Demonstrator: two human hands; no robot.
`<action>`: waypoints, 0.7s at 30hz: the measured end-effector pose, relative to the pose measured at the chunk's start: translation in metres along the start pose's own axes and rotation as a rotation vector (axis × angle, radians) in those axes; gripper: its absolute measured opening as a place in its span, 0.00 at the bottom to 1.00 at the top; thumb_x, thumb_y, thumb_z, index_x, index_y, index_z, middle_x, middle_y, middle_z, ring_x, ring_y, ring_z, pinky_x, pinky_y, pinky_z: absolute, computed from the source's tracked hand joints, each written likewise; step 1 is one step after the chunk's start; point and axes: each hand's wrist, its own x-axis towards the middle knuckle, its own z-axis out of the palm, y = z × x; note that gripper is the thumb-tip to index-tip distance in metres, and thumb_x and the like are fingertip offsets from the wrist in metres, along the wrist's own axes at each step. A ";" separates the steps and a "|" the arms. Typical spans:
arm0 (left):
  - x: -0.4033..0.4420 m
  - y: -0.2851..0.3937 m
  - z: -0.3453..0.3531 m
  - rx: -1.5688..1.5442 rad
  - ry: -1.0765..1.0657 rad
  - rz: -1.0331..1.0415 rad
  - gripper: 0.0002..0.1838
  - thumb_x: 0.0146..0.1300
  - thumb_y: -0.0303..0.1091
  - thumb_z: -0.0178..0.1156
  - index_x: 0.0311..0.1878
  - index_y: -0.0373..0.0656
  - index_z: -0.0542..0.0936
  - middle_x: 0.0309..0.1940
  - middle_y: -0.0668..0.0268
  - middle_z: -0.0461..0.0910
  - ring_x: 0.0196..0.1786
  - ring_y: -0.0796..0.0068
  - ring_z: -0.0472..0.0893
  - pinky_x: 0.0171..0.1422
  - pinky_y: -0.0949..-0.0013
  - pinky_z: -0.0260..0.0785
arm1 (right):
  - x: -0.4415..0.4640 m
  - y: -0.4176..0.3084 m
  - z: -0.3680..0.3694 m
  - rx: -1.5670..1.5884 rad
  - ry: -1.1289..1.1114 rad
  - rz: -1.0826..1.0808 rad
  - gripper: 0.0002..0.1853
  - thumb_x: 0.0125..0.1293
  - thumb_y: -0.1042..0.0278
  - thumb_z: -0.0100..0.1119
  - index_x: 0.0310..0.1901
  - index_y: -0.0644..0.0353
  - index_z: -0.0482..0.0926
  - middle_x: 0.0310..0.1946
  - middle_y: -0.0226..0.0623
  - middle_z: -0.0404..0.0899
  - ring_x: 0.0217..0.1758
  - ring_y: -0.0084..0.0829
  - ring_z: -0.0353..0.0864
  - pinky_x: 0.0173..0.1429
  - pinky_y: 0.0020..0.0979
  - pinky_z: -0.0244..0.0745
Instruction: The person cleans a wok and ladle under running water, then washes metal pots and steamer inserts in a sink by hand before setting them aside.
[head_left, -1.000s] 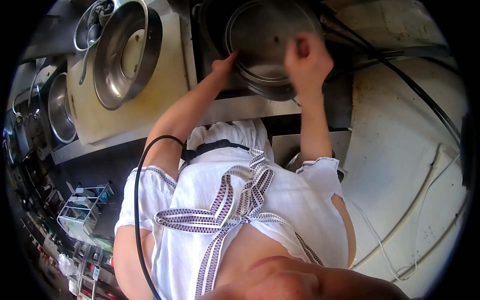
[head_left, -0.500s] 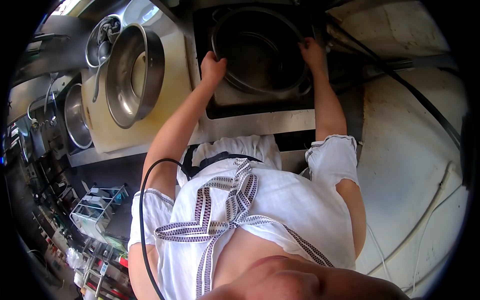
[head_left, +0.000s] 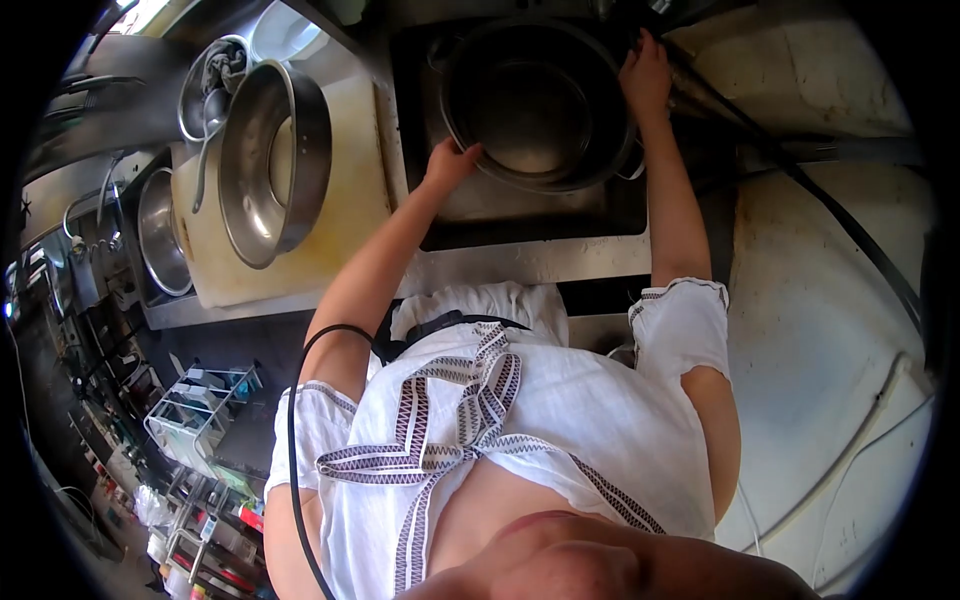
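A large dark metal pot [head_left: 535,178] with loop handles stands in the sink [head_left: 480,222], its inside shiny at the bottom. At the pot's near-left rim is my left hand [head_left: 452,165], thumb over the edge and fingers closed on it. My right hand [head_left: 648,80] is beside the far-right rim, off the grip, with its fingers stretched forward and somewhat apart. Dark fittings lie close to those fingertips, and I cannot tell whether they touch.
To the left, a large steel bowl [head_left: 305,165] sits tilted on a yellowed cutting board [head_left: 350,190]. Behind it stand a smaller bowl with a cloth and ladle [head_left: 205,150], and a white tub [head_left: 285,35]. Another steel bowl [head_left: 160,230] is farther left. A black hose [head_left: 800,170] crosses at right.
My right hand has left the pot's rim and reached forward. My left hand has slid nearer along the rim. The pot appears slightly turned, its right handle now nearer me.
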 end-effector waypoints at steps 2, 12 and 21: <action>-0.008 0.007 -0.001 0.019 -0.035 -0.035 0.13 0.53 0.40 0.56 0.33 0.38 0.71 0.21 0.66 0.74 0.21 0.79 0.72 0.25 0.77 0.64 | 0.018 -0.012 0.003 0.022 0.060 -0.039 0.23 0.52 0.70 0.48 0.52 0.59 0.61 0.48 0.45 0.64 0.48 0.44 0.67 0.47 0.39 0.66; -0.031 0.007 -0.011 0.084 -0.243 -0.108 0.16 0.55 0.45 0.53 0.31 0.38 0.74 0.22 0.68 0.74 0.25 0.81 0.71 0.29 0.79 0.64 | 0.036 -0.072 0.037 0.135 0.026 0.109 0.30 0.47 0.74 0.49 0.55 0.63 0.54 0.58 0.47 0.49 0.50 0.48 0.65 0.48 0.38 0.66; -0.046 0.002 -0.022 0.063 -0.259 -0.041 0.15 0.55 0.42 0.52 0.34 0.38 0.74 0.22 0.69 0.74 0.26 0.82 0.72 0.30 0.80 0.65 | 0.031 -0.112 0.067 -0.077 -0.384 0.253 0.31 0.47 0.67 0.50 0.55 0.62 0.56 0.61 0.47 0.37 0.48 0.46 0.68 0.44 0.39 0.68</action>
